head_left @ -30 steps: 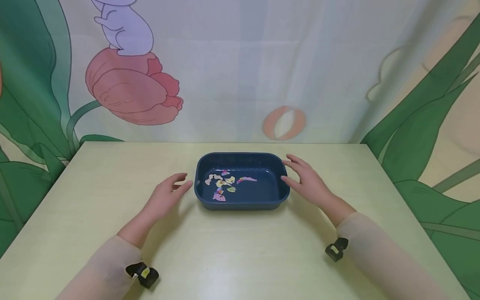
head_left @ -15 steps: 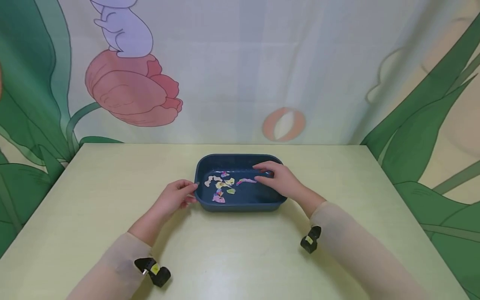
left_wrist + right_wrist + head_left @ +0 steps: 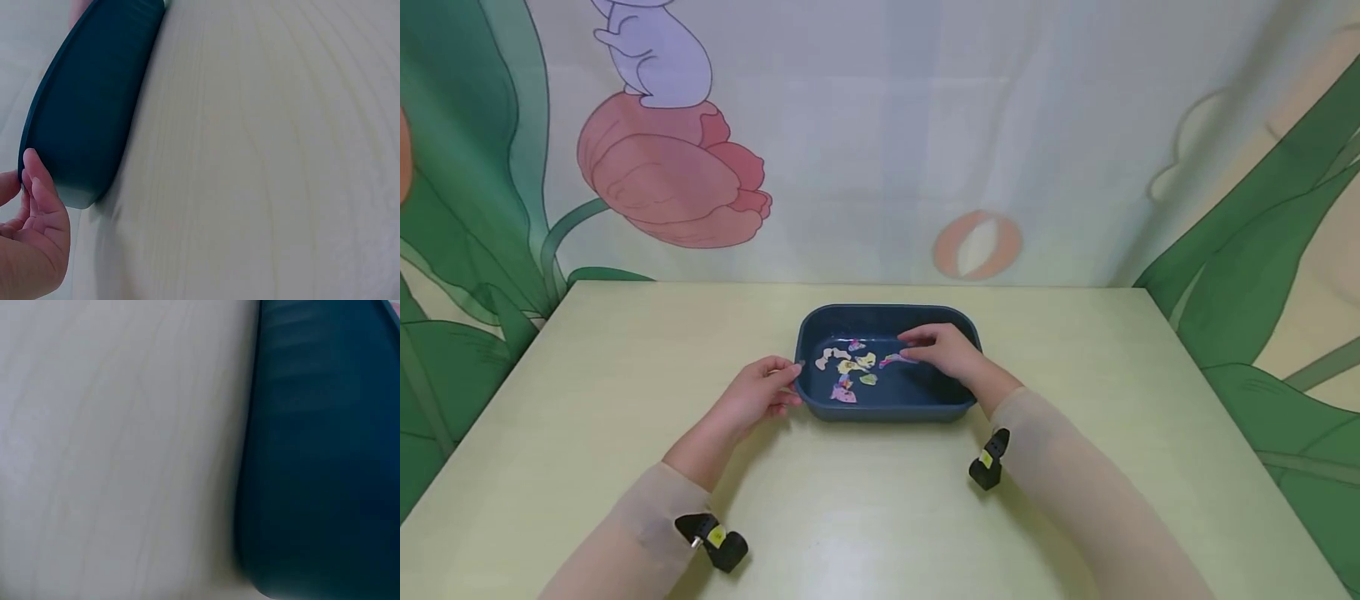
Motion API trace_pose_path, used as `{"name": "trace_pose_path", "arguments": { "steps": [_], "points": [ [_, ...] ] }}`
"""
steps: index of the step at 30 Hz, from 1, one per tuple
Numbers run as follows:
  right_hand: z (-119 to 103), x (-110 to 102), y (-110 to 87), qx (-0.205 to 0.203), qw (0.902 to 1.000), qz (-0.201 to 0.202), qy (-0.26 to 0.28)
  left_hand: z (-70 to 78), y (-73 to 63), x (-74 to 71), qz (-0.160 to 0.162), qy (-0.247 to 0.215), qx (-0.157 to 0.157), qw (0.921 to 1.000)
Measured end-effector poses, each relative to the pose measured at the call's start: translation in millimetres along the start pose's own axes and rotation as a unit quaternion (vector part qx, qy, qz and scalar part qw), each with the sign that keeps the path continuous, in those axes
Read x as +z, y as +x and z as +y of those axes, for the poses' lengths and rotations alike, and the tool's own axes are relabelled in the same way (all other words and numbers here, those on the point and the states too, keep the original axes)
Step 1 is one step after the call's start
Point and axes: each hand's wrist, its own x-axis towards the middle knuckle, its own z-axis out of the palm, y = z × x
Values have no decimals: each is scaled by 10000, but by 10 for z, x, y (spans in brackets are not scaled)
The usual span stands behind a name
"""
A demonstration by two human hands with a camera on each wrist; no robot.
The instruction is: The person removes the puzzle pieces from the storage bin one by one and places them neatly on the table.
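Note:
A dark blue, rounded rectangular tray (image 3: 891, 412) stands on the table, with several small flat colourful cut-out pieces (image 3: 853, 364) inside, mostly towards its left half. My left hand (image 3: 756, 393) pinches the tray's left rim, thumb on top and fingers curled against the outer wall, as the left wrist view also shows around the tray (image 3: 87, 112). Reaching over the right side, my right hand (image 3: 947, 350) has its thumb and fingertips apart, right at a pink-and-purple strip (image 3: 891, 359). Part of that strip is hidden beneath the fingers. Only the tray's outer wall (image 3: 319, 456) appears in the right wrist view.
The pale wooden table (image 3: 850, 508) extends to both sides and in front of the tray. Behind it hangs a curtain (image 3: 850, 167) printed with flowers and leaves. A small black camera sits on each sleeve (image 3: 632, 525).
My left hand has moved right from beside the tray and taken hold of its rim. My right hand has travelled left from the right rim to over the strip inside.

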Motion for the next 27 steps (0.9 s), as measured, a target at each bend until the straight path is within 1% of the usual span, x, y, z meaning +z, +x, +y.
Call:
{"name": "trace_pose_path", "arguments": {
  "steps": [6, 11, 15, 18, 22, 27],
  "points": [
    [-17, 1, 11, 378, 9988, -86, -305, 17, -7, -6, -63, -108, -130, 9998],
    [-13, -14, 19, 459, 9964, -176, -686, 44, -20, 7, -107, -191, -173, 9996],
    [-10, -5, 34, 621, 9923, -141, -1058, 49, -14, 9, -94, -200, -173, 9996],
    [0, 9, 33, 778, 9895, -67, -1218, 41, -5, 14, -112, -203, -167, 9996],
    [6, 31, 31, 756, 9882, -114, -1327, 28, 0, 24, -136, -268, -166, 9994],
    [-25, 60, 47, 458, 9865, -316, -1542, 33, -10, 13, -134, -344, -154, 9992]
  ]
}}
